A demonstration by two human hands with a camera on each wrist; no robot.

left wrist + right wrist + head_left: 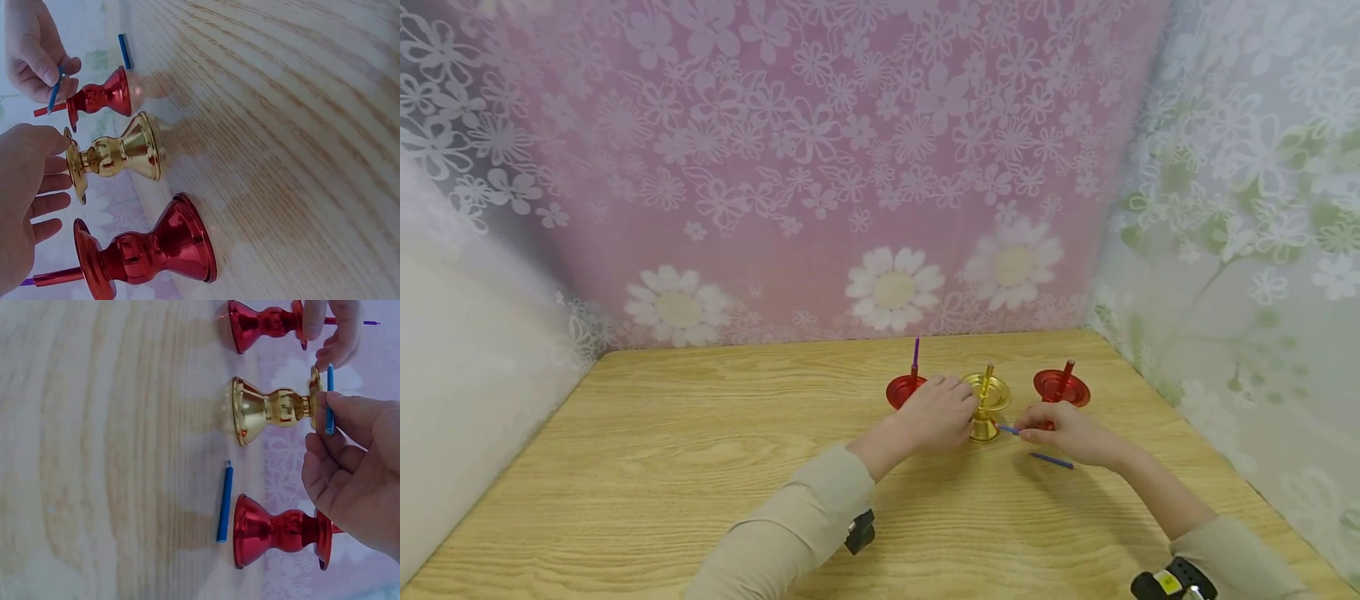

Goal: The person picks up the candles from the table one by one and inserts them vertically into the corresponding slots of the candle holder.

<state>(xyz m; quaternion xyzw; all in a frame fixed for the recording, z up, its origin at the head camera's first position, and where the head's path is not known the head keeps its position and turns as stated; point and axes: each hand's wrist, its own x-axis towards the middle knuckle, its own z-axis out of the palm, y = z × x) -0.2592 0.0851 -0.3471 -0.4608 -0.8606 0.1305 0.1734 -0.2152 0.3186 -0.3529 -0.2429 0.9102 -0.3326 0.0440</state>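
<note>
A gold candlestick (984, 428) stands upright between my hands. My left hand (938, 414) holds its dish at the rim, thumb on the near side and the other fingers spread behind. My right hand (356, 469) pinches a thin blue candle (330, 400) between thumb and fingers, beside the gold dish and apart from its tube. Behind my left hand stands a red candlestick (150, 256) with a purple candle (916, 353) in it. Another red candlestick (275, 531) stands by my right hand, its tube (1066, 377) without a candle. A second blue candle (225, 503) lies on the table.
The wood-grain table (715, 467) runs back to a pink flowered cloth (820, 167). Pale cloths hang along both sides, the right one (1247, 333) with a leaf pattern. All three candlesticks stand in a row on the right half of the table.
</note>
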